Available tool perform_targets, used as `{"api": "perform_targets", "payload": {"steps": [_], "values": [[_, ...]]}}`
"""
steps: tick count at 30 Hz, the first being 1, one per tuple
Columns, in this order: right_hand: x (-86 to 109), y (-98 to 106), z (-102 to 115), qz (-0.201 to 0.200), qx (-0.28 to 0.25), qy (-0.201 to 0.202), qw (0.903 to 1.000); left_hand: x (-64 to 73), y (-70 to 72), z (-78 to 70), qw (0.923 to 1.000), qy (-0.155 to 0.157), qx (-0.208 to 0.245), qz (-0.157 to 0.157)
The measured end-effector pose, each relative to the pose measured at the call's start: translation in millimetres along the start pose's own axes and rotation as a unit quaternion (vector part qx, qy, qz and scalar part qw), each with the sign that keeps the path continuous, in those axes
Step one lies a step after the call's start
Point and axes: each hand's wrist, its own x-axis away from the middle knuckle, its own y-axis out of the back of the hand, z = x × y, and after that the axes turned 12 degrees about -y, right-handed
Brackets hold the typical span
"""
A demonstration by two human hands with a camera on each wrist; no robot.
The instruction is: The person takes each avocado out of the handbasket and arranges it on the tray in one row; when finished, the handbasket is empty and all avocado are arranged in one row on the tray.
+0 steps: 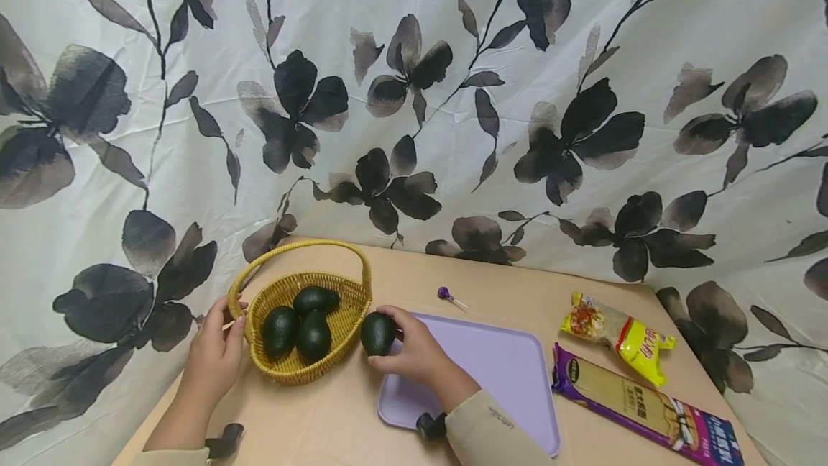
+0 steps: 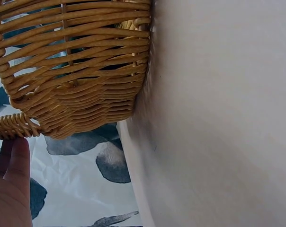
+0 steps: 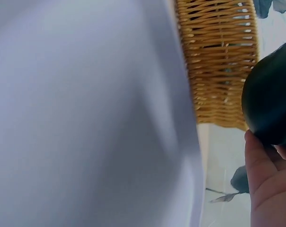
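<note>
A yellow wicker basket [image 1: 294,376] with a tall arched handle stands on the table and holds 3 dark green avocados [image 1: 314,335]. My left hand [image 1: 218,354] grips the left base of the handle, fingers and thumb around it; the left wrist view shows this wicker handle [image 2: 13,126] at the fingertips. Between thumb and fingers of my right hand [image 1: 417,351] is another avocado [image 1: 377,334], held just right of the basket, beside the left edge of the lilac tray [image 1: 498,365]. In the right wrist view, the held avocado [image 3: 273,97] appears in front of the basket wall.
A purple-wrapped lollipop [image 1: 445,294] lies behind the tray. To the tray's right are a yellow-and-clear food packet [image 1: 617,336] and a long purple noodle packet [image 1: 647,405]. A floral cloth [image 1: 401,128] hangs behind the beige table [image 1: 310,430].
</note>
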Motion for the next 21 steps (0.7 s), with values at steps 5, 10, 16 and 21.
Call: {"api": "perform_targets", "payload": {"steps": [5,10,16,21], "values": [[6.6,4,-5,-0.012,0.033,-0.021,0.9992,0.4,0.0,-1.8,0.9999,-0.005,0.008,-0.008],[12.1,10,-3,-0.015,0.045,-0.046,0.9978,-0.5,0.1,-3.4,0.9998,-0.008,0.011,-0.011],[17.7,15,-5,-0.004,0.068,-0.075,0.9948,-2.4,-0.4,-4.8,0.9997,-0.008,0.018,-0.013],[22.3,14,-12,0.005,0.077,-0.095,0.9925,-1.1,-1.1,-5.6,0.9998,0.002,0.019,-0.008]]}}
